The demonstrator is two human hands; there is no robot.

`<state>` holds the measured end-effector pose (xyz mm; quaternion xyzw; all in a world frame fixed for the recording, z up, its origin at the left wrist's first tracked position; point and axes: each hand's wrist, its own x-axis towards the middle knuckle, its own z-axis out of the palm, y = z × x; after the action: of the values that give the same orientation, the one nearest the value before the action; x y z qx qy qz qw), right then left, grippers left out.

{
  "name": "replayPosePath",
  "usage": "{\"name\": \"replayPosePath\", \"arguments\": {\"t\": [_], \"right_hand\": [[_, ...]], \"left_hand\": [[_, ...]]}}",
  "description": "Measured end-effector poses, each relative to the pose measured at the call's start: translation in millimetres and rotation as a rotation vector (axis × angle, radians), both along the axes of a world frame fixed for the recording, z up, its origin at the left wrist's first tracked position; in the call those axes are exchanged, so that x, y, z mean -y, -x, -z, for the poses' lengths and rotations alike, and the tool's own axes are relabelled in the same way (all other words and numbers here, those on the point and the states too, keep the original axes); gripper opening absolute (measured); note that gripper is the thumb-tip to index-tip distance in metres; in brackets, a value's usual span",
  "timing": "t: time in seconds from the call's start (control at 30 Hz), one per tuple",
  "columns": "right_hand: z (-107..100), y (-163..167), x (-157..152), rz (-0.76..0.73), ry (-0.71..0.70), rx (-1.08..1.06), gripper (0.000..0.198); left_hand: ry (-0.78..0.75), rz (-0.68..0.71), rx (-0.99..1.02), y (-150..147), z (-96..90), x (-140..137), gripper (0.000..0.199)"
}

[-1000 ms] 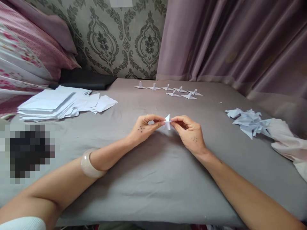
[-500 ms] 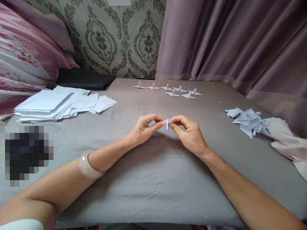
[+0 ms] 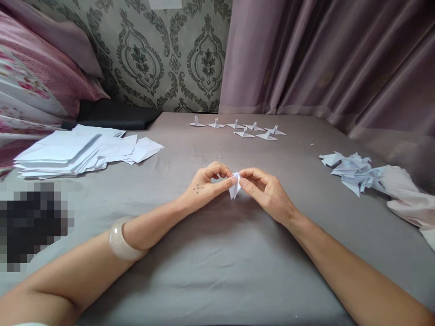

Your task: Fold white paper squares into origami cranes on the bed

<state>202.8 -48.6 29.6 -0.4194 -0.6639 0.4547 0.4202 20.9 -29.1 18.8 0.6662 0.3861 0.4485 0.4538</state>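
Note:
Between my two hands is a small folded piece of white paper (image 3: 234, 192), raised a little above the grey cloth. Its pointed end hangs down, split into two tips. My left hand (image 3: 209, 184) pinches its upper left side with thumb and forefinger. From the other side, my right hand (image 3: 267, 189) grips the upper right edge, also between thumb and forefinger. The fingertips of both hands nearly meet and cover part of the folds.
A stack of white paper sheets (image 3: 57, 147) lies at the left. Several folded paper birds (image 3: 244, 132) stand in rows at the back. On the right a heap of folded paper shapes (image 3: 355, 170) touches a pale cloth (image 3: 404, 190). A black folded item (image 3: 115, 114) lies back left.
The folded paper has turned: a thin edge faced me before, and now a wider face with its two tips pointing down shows. My hands have drawn slightly closer together.

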Motion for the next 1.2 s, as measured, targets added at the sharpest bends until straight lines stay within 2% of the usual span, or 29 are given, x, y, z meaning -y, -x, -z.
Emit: {"name": "replayPosePath", "arguments": {"t": [0.1,0.2,0.43,0.57,0.73,0.93,1.03,1.2], "right_hand": [[1.2,2.8,1.6,-0.007,-0.009,-0.029,0.024],[2.1,3.3,1.4,0.017,-0.023,-0.024,0.020],[1.0,-0.4,-3.6,0.054,0.010,-0.069,0.019],[2.0,-0.5,-6.1,0.071,0.022,-0.099,0.021],[3.6,1.0,-6.9,0.173,0.006,-0.091,0.030],[4.3,0.6,-7.2,0.115,0.033,-0.048,0.028],[2.6,0.3,-7.0,0.113,-0.004,-0.029,0.023],[0.9,-1.5,-5.6,0.176,-0.101,-0.014,0.018]], "left_hand": [[-0.064,0.014,0.053,-0.7,0.7,0.4,0.015],[-0.020,0.078,0.146,-1.4,1.6,0.8,0.016],[0.046,0.058,0.245,-3.7,5.5,0.0,0.028],[0.116,0.112,0.214,-4.3,4.6,0.8,0.027],[0.109,0.086,0.253,-4.0,3.7,0.5,0.025],[0.125,0.032,0.261,-4.0,3.9,-0.5,0.020],[0.105,0.022,0.259,-3.6,2.1,-0.3,0.019],[0.054,0.000,0.130,-2.8,0.4,-0.1,0.017]]}}
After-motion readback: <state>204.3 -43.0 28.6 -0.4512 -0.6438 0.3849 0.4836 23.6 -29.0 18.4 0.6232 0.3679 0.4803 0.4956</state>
